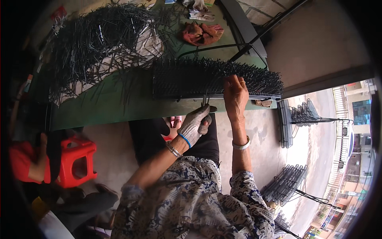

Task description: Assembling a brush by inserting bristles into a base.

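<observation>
A long black perforated block [181,81] lies along the near edge of the green table, its right part crowded with upright thin dark rods [254,75]. My left hand [195,125], in a white knitted glove with a blue cuff edge, is closed around a few thin rods [205,98] that point up toward the block. My bare right hand [236,97] is over the block's front edge, its fingertips pinched together among the standing rods. Whatever lies between those fingertips is too small or hidden to make out.
A big heap of loose dark rods [99,44] lies on pale cloth on the green table [91,111]. Behind the block are a reddish cloth [202,34] and a black bent bar. A red stool [77,161] and another person [28,165] are left. Wire racks [284,123] stand right.
</observation>
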Available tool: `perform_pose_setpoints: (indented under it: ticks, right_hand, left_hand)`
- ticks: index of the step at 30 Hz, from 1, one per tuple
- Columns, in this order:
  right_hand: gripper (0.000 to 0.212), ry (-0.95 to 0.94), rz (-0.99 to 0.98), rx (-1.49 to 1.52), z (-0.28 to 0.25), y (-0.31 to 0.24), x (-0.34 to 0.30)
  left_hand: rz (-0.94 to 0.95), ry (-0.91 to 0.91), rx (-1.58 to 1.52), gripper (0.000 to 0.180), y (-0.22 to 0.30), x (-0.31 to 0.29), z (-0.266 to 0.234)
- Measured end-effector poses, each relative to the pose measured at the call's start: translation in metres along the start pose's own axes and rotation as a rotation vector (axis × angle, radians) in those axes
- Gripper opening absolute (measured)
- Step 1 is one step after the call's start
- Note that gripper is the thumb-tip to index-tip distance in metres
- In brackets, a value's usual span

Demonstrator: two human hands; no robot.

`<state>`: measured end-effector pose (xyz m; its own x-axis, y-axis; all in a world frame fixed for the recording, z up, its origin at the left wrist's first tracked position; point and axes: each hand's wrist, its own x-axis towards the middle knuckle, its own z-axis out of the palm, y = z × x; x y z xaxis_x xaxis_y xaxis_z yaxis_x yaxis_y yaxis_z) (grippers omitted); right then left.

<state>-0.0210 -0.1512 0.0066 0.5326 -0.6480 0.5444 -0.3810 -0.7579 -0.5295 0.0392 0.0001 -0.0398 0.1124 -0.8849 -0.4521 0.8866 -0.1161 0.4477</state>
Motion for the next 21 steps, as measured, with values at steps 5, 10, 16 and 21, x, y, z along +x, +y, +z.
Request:
perform_pose_setpoints:
  ticks: [5,10,16,21]
  right_hand:
    - [0.008,-0.104,0.015,-0.148,0.003,0.004,-0.006]
    - [0.016,-0.259,0.417,0.326,-0.018,0.005,-0.02]
    - [0.017,-0.482,0.517,0.573,-0.036,-0.003,-0.035]
    - [0.014,-0.467,0.567,0.733,-0.042,0.004,-0.037]
  left_hand:
    - [0.031,-0.037,-0.073,0.026,-0.009,-0.003,0.006]
    - [0.021,-0.044,-0.034,0.029,-0.007,-0.011,0.008]
    - [-0.005,-0.032,0.038,0.029,-0.018,-0.007,0.002]
    - [-0.034,-0.018,0.001,0.028,-0.016,-0.009,0.006]
